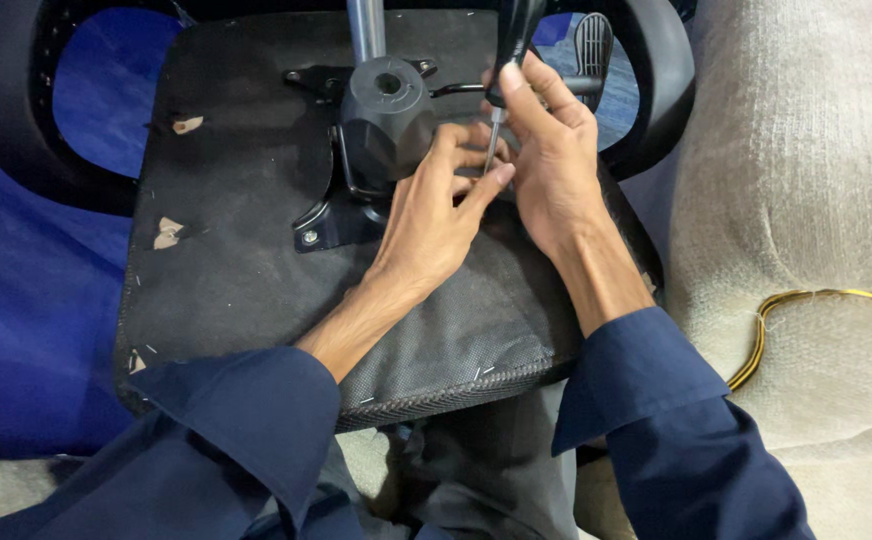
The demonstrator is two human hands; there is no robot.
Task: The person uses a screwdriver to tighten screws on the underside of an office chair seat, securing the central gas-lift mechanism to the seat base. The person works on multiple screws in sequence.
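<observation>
An office chair seat (236,270) lies upside down across my lap, its black fabric underside facing up. A black metal mechanism plate (356,215) with a round plastic hub (388,105) is bolted at its middle. My right hand (546,150) grips a screwdriver (508,50) by its black handle, the shaft pointing down at the plate's right side. My left hand (436,215) rests on the plate, its fingertips steadying the screwdriver shaft near the tip. The tip itself is hidden behind my fingers.
A metal gas cylinder (366,28) rises from the hub. Black armrests (16,120) curve around the seat's far corners, with a lever paddle (593,42) at the top right. A beige cushion with a yellow cord (806,300) lies to the right; blue cloth (26,330) lies left.
</observation>
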